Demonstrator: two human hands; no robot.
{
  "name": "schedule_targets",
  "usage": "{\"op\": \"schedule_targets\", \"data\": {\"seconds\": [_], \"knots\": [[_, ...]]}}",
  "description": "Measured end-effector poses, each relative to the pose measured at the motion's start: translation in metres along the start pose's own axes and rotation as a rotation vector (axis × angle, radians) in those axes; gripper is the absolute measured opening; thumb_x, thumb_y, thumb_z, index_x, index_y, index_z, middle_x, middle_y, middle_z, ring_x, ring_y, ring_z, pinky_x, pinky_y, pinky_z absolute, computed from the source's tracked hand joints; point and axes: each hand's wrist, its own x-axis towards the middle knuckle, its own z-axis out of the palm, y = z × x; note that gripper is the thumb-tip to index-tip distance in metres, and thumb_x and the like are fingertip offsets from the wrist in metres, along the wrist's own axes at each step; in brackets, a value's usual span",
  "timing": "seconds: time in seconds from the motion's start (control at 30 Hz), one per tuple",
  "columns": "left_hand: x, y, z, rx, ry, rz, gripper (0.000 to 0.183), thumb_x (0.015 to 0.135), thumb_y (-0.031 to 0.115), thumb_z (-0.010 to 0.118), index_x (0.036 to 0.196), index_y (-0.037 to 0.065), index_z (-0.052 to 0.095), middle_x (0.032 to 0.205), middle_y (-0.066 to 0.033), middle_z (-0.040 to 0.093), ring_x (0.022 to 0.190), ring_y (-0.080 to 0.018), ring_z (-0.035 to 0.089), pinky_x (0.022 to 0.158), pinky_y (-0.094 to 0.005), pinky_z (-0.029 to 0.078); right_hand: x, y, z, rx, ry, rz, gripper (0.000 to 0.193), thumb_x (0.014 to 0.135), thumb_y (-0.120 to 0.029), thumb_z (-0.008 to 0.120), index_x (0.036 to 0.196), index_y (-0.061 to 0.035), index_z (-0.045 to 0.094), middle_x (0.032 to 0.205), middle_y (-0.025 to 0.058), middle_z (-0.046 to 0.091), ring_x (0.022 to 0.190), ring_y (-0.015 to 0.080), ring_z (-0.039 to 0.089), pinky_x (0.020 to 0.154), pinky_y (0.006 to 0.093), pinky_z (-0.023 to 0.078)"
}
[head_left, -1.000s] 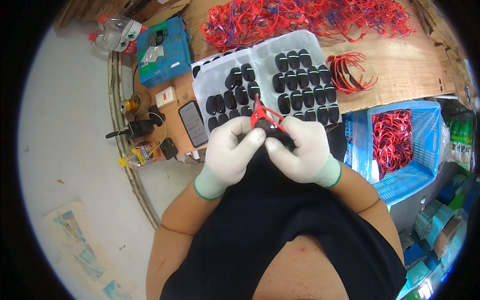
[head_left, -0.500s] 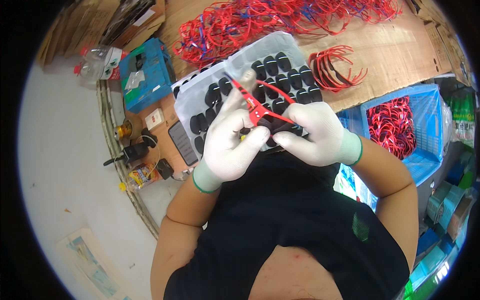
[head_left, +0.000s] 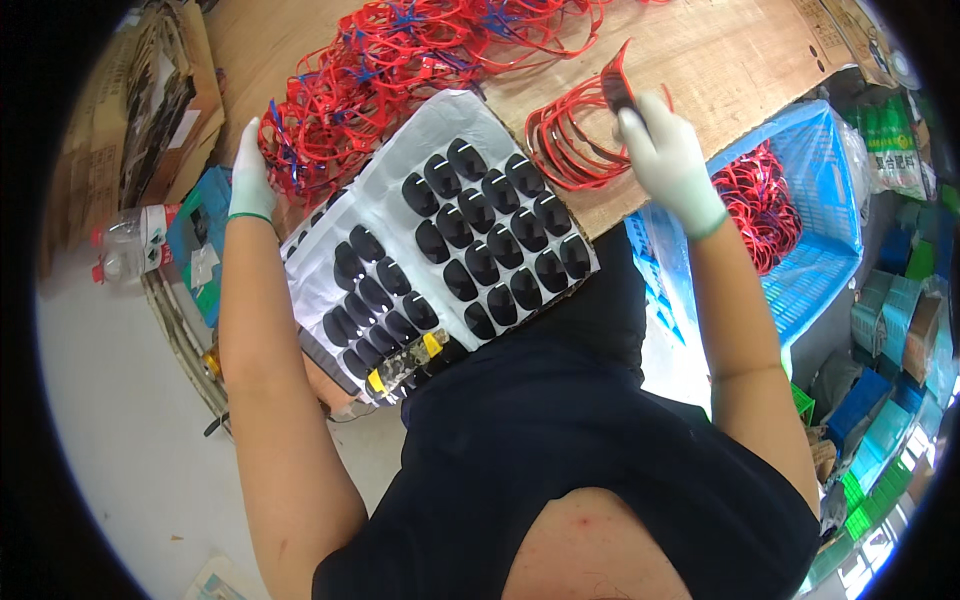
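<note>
White gloves with green cuffs cover both hands. My right hand [head_left: 665,165] is closed on a pair of red sunglasses [head_left: 618,85] with a dark lens, just above a nested row of red glasses [head_left: 560,140] on the table. At the far left, my left hand [head_left: 252,180] reaches to the end of a tangled heap of red spectacle frames [head_left: 340,100] with some blue parts. Its visible fingers are stretched along the heap's edge; the fingertips' contact is partly hidden. Between my arms, dark lenses [head_left: 478,210] lie in rows on a white-papered tray [head_left: 400,215].
A blue crate [head_left: 835,200] with bagged red frames stands right of the wooden table [head_left: 720,60]. Folded cardboard [head_left: 170,100], a plastic bottle [head_left: 125,245] and a blue box [head_left: 205,225] are on the left. A yellow-and-grey object [head_left: 405,362] lies at the tray's near edge.
My hands have parted from the red glasses they held together over the tray. The right moved to the nested row with sunglasses; the left moved out to the heap's left end.
</note>
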Motion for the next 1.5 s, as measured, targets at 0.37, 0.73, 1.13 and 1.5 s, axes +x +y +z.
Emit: {"op": "schedule_targets", "data": {"seconds": [0.37,0.73,1.13,1.5], "knots": [[-0.147,-0.013,0.049,0.145,-0.158,1.029,0.034,0.095,0.016,0.065,0.12,-0.007,0.063,0.133,-0.0177,0.061,0.118,-0.023,0.06,0.107,-0.0368,0.044,0.007,0.05,0.037,-0.153,-0.109,0.101,0.026,0.096,-0.026,0.055,0.104,-0.0036,0.065,0.095,0.0249,0.068,0.094,0.0435,0.065,0.082,0.0496,0.051],[-0.24,-0.028,0.234,1.245,-0.876,1.163,0.031,0.092,0.024,0.055,0.113,0.003,0.061,0.111,-0.0228,0.069,0.107,-0.0379,0.066,0.093,-0.0459,0.052,0.008,0.05,0.044,-0.055,-0.094,0.03,0.028,0.094,-0.026,0.059,0.102,-0.0008,0.068,0.094,0.0226,0.069,0.091,0.0391,0.068,0.081,0.0443,0.053],[-0.252,-0.033,0.243,1.238,-0.766,1.174,0.036,0.089,0.019,0.056,0.12,0.004,0.063,0.113,-0.0238,0.069,0.108,-0.0381,0.067,0.093,-0.0455,0.053,0.004,0.044,0.05,-0.203,-0.171,0.005,0.028,0.095,-0.03,0.058,0.092,-0.0029,0.067,0.091,0.024,0.067,0.089,0.0427,0.065,0.079,0.0497,0.051],[-0.256,-0.031,0.206,1.074,-0.79,1.12,0.036,0.091,0.03,0.058,0.112,0.002,0.067,0.111,-0.0227,0.069,0.107,-0.0387,0.066,0.094,-0.0454,0.052,0.004,0.044,0.024,-0.173,-0.259,-0.123,0.028,0.093,-0.033,0.062,0.096,-0.0056,0.069,0.083,0.0213,0.068,0.083,0.0403,0.067,0.074,0.0462,0.054]]}}
